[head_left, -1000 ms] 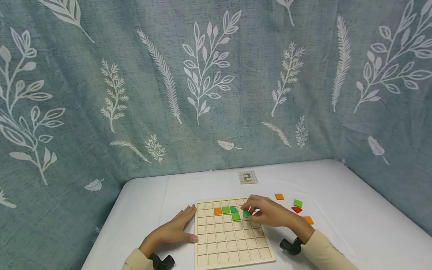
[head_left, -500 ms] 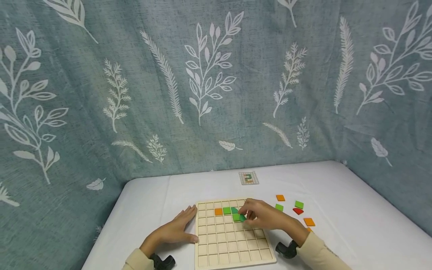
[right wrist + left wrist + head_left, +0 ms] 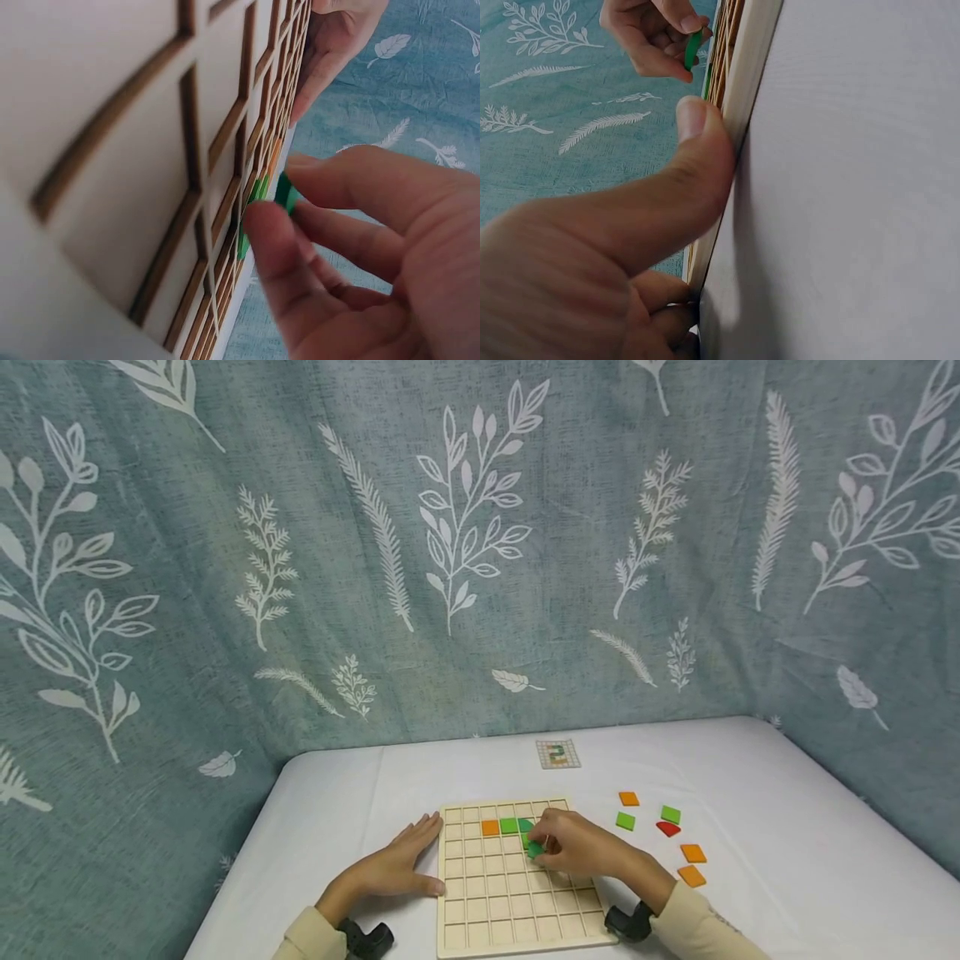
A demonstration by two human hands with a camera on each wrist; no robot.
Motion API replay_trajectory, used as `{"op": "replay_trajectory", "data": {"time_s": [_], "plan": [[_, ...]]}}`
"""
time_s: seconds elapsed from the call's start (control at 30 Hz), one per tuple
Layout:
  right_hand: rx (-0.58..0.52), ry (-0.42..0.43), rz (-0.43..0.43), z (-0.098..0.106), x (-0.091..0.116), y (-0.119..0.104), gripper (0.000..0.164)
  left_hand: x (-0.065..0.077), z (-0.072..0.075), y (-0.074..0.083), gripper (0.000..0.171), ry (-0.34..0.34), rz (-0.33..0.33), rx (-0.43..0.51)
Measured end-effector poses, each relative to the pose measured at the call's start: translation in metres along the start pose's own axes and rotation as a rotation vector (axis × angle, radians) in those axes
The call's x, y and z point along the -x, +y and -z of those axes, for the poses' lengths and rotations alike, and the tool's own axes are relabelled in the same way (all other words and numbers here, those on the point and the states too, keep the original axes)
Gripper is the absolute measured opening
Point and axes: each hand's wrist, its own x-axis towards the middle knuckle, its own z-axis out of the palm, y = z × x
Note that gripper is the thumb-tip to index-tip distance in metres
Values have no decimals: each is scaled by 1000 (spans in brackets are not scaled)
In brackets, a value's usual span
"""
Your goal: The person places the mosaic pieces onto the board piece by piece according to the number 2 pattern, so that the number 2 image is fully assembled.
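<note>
A pale wooden grid board (image 3: 487, 935) lies on the table. My left hand (image 3: 397, 864) rests at its left edge, fingers spread and thumb touching the side. Over the board's upper part, my right hand (image 3: 577, 843) pinches a dark green tile (image 3: 285, 193) between thumb and fingertips, close above the grid. Set in the cells nearby are an orange square tile (image 3: 490, 828), a light green square tile (image 3: 508, 826) and a dark green rounded tile (image 3: 526, 825). Another light green tile (image 3: 527, 841) just below them is partly hidden by the right hand and its tile.
Right of the board lie loose tiles: orange squares (image 3: 693, 853), light green squares (image 3: 626, 821) and a red rounded piece (image 3: 667, 829). A small pattern card (image 3: 558, 754) lies behind the board. A patterned curtain (image 3: 480, 568) hangs behind the white table (image 3: 330, 793).
My right hand has shifted slightly left and toward me with the dark green tile, now by the lower light green tile. The left hand stays at the board's edge.
</note>
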Motion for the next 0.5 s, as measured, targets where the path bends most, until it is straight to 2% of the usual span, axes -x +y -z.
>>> {"op": "replay_trajectory", "data": {"time_s": [0.2, 0.5], "plan": [[90, 0, -14, -3, -1, -3, 22, 0, 0, 3, 112, 8, 11, -10], [181, 24, 54, -10, -2, 0, 16, 0, 0, 4, 112, 10, 22, -15]]}}
